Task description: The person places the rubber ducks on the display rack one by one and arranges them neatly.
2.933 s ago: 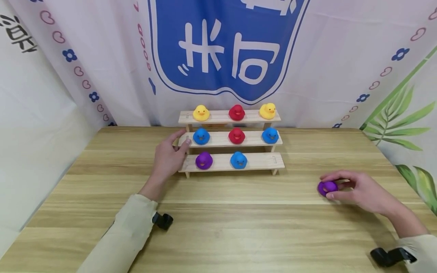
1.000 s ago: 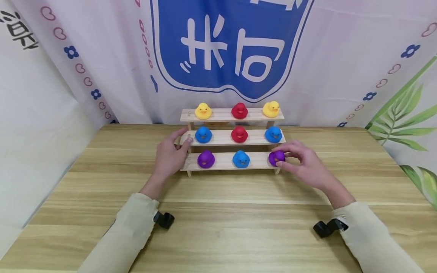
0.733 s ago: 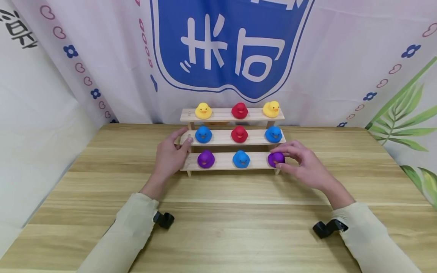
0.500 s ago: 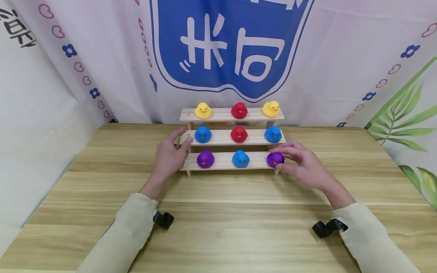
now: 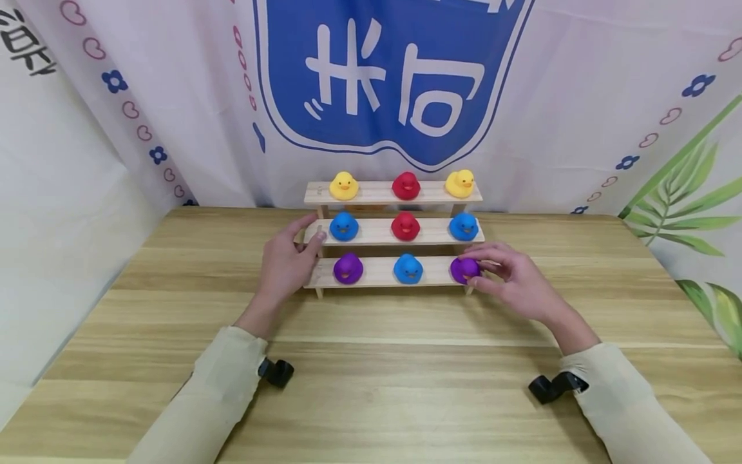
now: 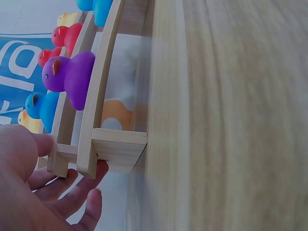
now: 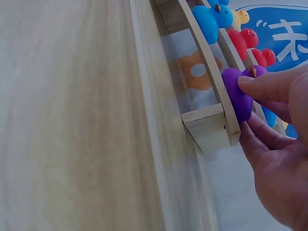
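A three-tier wooden display stand bears rubber ducks on every tier. My left hand holds its left end, thumb over the middle tier and fingers curled underneath in the left wrist view. At the right end of the lowest tier, my right hand pinches a purple rubber duck between thumb and fingers; the duck sits on the board. Another purple duck and a blue duck share that tier. The middle tier has a red duck between two blue ones; the top has a red duck between two yellow ones.
The stand is on a wood-grain table, close to its back edge. Behind it hangs a white curtain with a blue printed emblem. Printed green leaves show on the right-hand wall covering.
My right hand has brought the purple duck from the table on the right to the lowest tier's right end, then shifted it slightly left. My left hand has stayed on the stand.
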Motion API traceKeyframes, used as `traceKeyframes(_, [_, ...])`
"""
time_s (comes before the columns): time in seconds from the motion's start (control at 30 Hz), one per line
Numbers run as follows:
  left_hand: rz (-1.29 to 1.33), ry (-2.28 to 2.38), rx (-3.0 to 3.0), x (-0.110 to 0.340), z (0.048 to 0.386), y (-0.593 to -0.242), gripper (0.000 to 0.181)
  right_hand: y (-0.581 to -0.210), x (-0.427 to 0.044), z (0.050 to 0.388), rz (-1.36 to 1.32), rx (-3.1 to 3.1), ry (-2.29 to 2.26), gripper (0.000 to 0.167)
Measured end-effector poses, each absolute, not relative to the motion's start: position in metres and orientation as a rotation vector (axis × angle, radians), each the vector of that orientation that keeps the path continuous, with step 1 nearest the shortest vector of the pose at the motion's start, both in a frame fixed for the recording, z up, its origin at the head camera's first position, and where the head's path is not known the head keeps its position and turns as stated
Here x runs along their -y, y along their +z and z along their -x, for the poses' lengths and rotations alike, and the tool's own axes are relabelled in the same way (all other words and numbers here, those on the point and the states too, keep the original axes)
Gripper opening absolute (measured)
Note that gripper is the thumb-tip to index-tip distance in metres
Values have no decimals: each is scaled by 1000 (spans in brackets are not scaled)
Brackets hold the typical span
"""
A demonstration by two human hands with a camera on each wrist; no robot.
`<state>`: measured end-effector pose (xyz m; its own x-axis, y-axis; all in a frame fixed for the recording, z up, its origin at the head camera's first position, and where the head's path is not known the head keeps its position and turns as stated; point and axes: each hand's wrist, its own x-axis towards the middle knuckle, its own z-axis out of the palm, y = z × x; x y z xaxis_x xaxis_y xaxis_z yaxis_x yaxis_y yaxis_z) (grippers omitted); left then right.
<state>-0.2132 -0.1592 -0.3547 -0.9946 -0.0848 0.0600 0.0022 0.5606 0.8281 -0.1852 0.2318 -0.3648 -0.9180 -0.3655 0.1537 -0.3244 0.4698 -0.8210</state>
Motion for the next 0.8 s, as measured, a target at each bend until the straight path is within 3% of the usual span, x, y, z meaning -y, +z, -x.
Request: traceKeyframes(0.8, [-37,-1424,2672,158,216,-358,51,-359,-244,187,663,-2689,-1343,40])
